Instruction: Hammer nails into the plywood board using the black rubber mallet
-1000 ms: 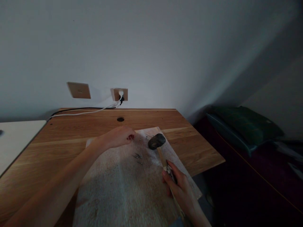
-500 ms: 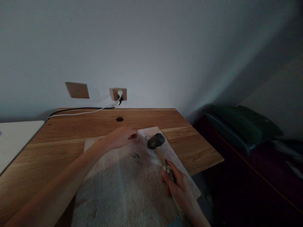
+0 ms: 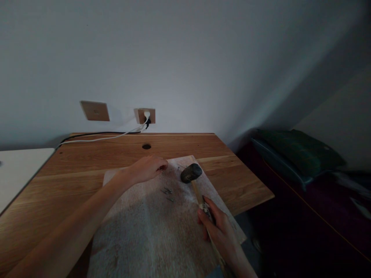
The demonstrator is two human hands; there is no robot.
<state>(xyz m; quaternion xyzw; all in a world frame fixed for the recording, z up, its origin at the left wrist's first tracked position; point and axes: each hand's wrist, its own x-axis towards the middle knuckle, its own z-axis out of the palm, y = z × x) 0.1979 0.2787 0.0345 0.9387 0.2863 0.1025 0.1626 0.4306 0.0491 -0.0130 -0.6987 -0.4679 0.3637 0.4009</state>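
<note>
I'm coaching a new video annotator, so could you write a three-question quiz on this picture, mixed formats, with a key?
1. What does the right grip hold? (a) a saw (b) a hammer (c) a brush

2. True or false: small nail-like pieces lie on the board.

3. Fill in: two cables, one black and one ____, run to the wall socket.

Key: 1. b; 2. true; 3. white

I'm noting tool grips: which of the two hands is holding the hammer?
The right hand, closed around the handle of the hammer. The left hand, apart from the hammer, is curled over the far part of the board.
</note>
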